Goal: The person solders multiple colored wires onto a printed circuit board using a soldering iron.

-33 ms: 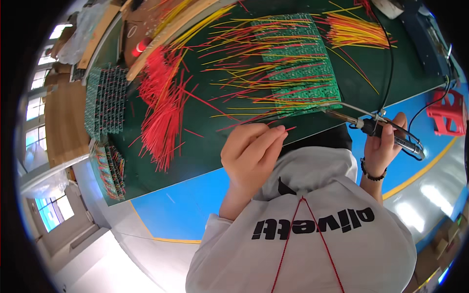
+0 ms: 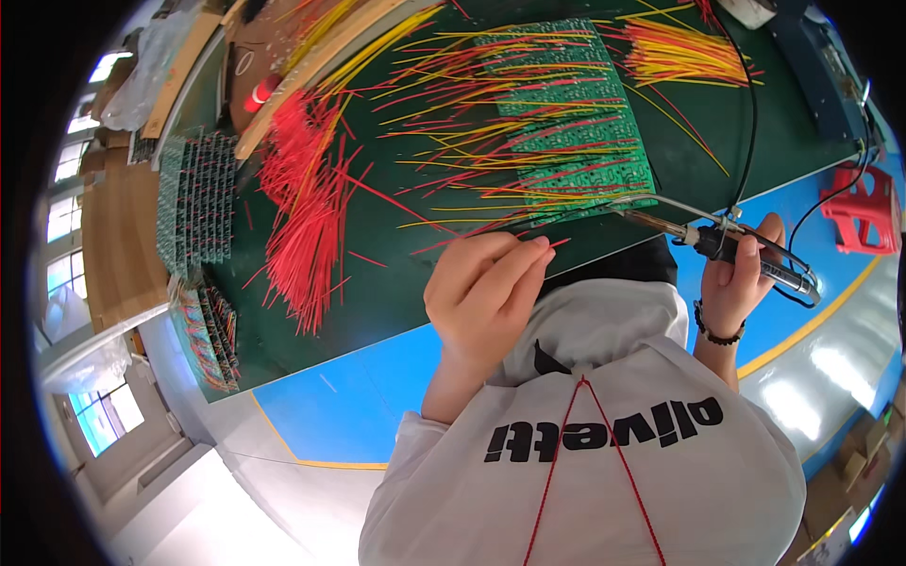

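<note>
My left hand (image 2: pixel 481 297) is closed in a pinch at the table's near edge, with a short red wire (image 2: pixel 559 242) sticking out past its fingertips. My right hand (image 2: pixel 738 288) grips a soldering iron (image 2: pixel 708 241) that has a thin bent metal tube clamped along it. The iron's tip points left, close to the lower right corner of a green circuit board panel (image 2: pixel 580 174). Rows of red and yellow wires (image 2: pixel 472 146) lie across this panel and stick out to its left. Whether the tip touches the board, I cannot tell.
A heap of loose red wires (image 2: pixel 307 236) lies on the dark green table (image 2: pixel 359 325). Stacked boards (image 2: pixel 196 203) stand at the left edge, beside a wooden strip (image 2: pixel 302 80). More red and yellow wires (image 2: pixel 689 55) lie far right. A black cable (image 2: pixel 752 132) hangs near the iron; a red stool (image 2: pixel 864 212) stands right.
The table and the things on it sit slightly further left in the picture. Both hands keep the same grip and nearly the same place.
</note>
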Motion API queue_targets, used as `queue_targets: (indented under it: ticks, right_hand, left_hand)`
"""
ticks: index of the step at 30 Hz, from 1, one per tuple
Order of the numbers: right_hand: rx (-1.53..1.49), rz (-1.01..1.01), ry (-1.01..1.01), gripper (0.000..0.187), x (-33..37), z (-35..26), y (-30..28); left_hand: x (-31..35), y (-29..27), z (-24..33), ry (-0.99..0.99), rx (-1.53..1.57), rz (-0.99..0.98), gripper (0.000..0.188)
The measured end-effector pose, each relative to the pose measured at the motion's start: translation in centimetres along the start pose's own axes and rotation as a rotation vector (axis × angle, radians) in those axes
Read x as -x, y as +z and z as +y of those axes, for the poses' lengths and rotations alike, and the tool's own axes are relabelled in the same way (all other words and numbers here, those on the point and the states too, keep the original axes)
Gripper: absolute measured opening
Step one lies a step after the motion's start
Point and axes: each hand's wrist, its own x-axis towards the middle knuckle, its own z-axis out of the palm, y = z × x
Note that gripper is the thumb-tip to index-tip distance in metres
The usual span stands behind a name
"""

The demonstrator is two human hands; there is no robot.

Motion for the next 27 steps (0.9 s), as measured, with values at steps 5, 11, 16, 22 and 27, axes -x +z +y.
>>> queue_targets:
  ticks: [5, 11, 16, 22, 27]
  right_hand:
    - [-0.029, 0.047, 0.007, 0.027, 0.0, 0.8, -1.1]
    - [0.11, 0.033, 0.011, 0.028, 0.7, 0.0, -1.0]
    - [0.073, 0.035, -0.01, 0.029, 0.8, -0.1, -0.6]
    - [0.077, 0.052, 0.005, 0.028, 1.1, 0.0, -1.0]
    - [0.111, 0.094, 0.025, 0.028, 1.3, -0.3, -0.8]
  left_hand:
    - [-0.2, 1.6, -1.0, 0.038, 0.0, -0.024, 0.023]
    - [0.2, 1.9, -0.9, 0.117, -0.161, -0.068, 0.023]
    - [0.1, 2.2, -1.0, 0.13, -0.192, -0.07, 0.023]
    - [0.2, 2.5, -1.1, 0.14, -0.217, -0.067, 0.023]
    - [0.1, 2.5, -1.1, 0.145, -0.215, -0.067, 0.023]
